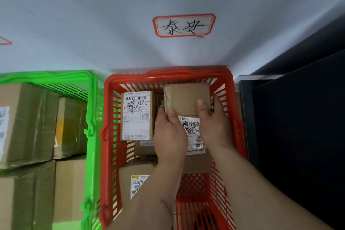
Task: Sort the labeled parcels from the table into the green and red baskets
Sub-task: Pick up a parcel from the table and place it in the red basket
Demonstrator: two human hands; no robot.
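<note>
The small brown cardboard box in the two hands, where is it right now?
In the head view, the small brown cardboard box is inside the red plastic basket, at its far right, held between the left hand and right hand.

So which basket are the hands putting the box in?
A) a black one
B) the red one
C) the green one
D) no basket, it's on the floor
B: both hands, left hand and right hand, hold the brown box inside the red basket, while the green basket sits beside it.
</note>
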